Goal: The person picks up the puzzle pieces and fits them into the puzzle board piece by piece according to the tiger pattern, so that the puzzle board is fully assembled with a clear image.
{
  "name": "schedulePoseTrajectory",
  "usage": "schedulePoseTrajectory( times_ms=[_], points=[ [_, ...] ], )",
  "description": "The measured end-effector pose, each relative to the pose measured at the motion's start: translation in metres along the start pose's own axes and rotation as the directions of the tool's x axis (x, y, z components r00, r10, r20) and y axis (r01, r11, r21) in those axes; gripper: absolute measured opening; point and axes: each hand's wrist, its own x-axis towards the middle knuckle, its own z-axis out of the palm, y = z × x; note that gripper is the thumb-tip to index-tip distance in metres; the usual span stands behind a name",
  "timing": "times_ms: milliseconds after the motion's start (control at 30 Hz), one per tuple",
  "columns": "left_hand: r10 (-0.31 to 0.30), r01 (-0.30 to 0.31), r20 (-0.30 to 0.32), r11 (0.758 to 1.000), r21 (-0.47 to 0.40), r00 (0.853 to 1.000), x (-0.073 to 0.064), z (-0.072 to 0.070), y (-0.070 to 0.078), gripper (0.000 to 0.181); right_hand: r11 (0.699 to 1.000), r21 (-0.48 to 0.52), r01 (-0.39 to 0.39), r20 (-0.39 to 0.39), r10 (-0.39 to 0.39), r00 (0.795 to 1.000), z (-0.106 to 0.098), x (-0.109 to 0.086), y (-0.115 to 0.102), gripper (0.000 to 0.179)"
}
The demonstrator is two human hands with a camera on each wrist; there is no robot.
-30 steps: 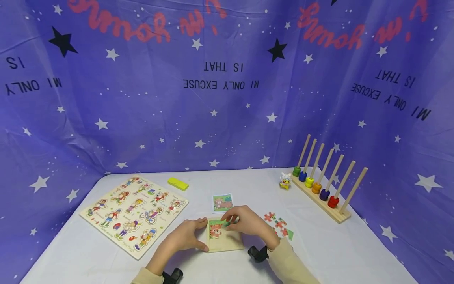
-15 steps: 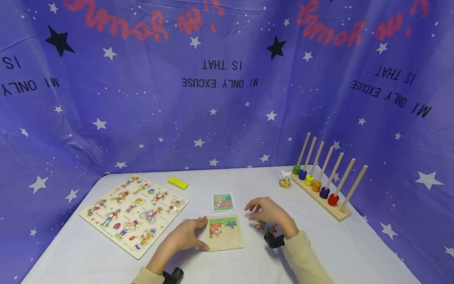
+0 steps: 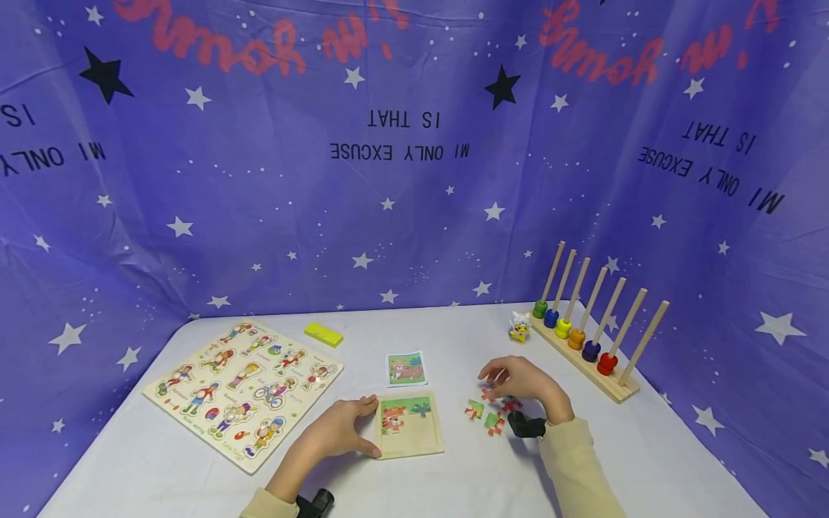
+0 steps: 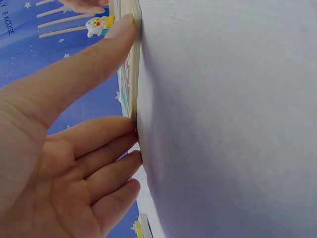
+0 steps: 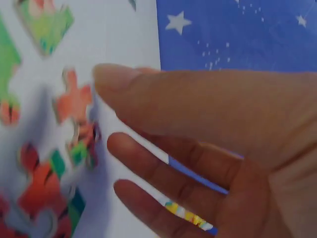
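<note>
My left hand (image 3: 342, 429) holds a square wooden puzzle tray (image 3: 410, 452) at its left edge, thumb at the near corner and fingers at the far one. The left wrist view shows the thumb and index fingertip against the tray's rim (image 4: 133, 64). Joined jigsaw pieces (image 3: 393, 419) with an orange animal and greenery fill the tray's upper left and top. My right hand (image 3: 523, 379) hovers over loose jigsaw pieces (image 3: 494, 422) to the right. In the right wrist view, its thumb tip is beside an orange piece (image 5: 74, 99); no piece shows between the fingers.
A picture card (image 3: 406, 368) lies behind the tray. To the left are a large board of cartoon figures (image 3: 246, 392) and a yellow block (image 3: 323, 334). A small figurine (image 3: 520, 326) and a peg rack with coloured beads (image 3: 586, 352) stand at the back right.
My right hand has moved from above the tray to the loose pieces on the right. A green piece now lies at the tray's top right. My left hand stays in place.
</note>
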Motion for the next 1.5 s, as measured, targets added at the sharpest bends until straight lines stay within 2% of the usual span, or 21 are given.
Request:
schedulePoseTrajectory(
  times_ms=[233,400,700,1100,1267,1500],
  points=[
    [0.001,-0.001,-0.007,1.0,-0.007,1.0,0.0,0.001,-0.003,0.088,0.999,-0.029,-0.019,-0.016,0.019,1.0,0.001,-0.003,0.019,0.033],
    [0.002,-0.002,-0.007,1.0,-0.012,1.0,0.0,0.002,-0.001,0.088,0.999,-0.037,-0.04,-0.04,0.038,0.998,0.006,0.0,0.025,0.031],
    [0.0,0.0,-0.01,1.0,-0.003,1.0,0.001,0.002,-0.001,0.089,0.997,0.017,-0.077,-0.042,0.078,0.996,0.011,0.003,0.024,0.026],
    [-0.005,0.005,-0.01,1.0,0.001,1.0,0.001,0.004,-0.004,0.088,0.999,-0.034,-0.034,-0.074,0.031,0.997,0.016,0.01,0.02,0.03],
    [0.0,0.0,-0.01,1.0,-0.002,1.0,0.0,0.003,-0.004,0.089,0.993,-0.042,-0.112,-0.098,0.107,0.989,0.015,0.008,0.016,0.025],
    [-0.005,0.004,-0.015,1.0,-0.006,1.0,0.001,0.002,-0.002,0.088,0.975,-0.058,-0.213,-0.093,0.207,0.974,0.016,0.006,0.007,0.034]
  ],
)
